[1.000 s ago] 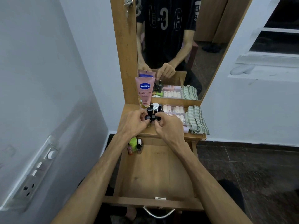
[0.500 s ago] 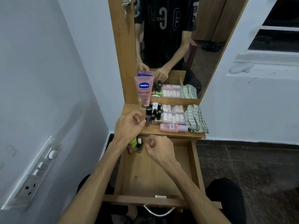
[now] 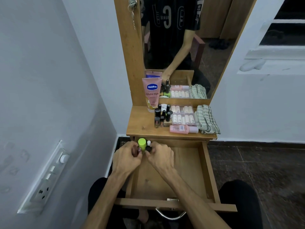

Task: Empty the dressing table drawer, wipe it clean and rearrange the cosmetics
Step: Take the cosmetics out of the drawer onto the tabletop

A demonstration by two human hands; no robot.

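1. Both hands are meeting in the back left corner of the open drawer (image 3: 209, 176), a little left of the frame's centre.
2. The left hand (image 3: 127, 160) is curling its fingers round a small bottle with a pinkish tip; little of that bottle is showing, so I cannot tell what it is.
3. The right hand (image 3: 160, 157) is pinching a small black-capped bottle (image 3: 148, 148) between thumb and fingertips.
4. A lime green bottle (image 3: 142, 143) is standing upright between the two hands, touching or nearly touching both, with a small white-capped bottle (image 3: 149, 142) just beside it on the right.
5. The rest of the drawer floor is showing bare wood, stretching toward the lower edge of the frame.
6. Above the drawer, on the table (image 3: 140, 128), a pink lotion tube (image 3: 151, 95) is leaning against the mirror (image 3: 206, 47).
7. A cluster of dark-capped nail polish bottles (image 3: 162, 115) is standing just right of the tube.
8. A clear box of pale tubes (image 3: 182, 115) is sitting beside the cluster, a pink bottle (image 3: 183, 129) is lying in front of it, and a folded striped cloth (image 3: 206, 119) is lying at the table's right end.
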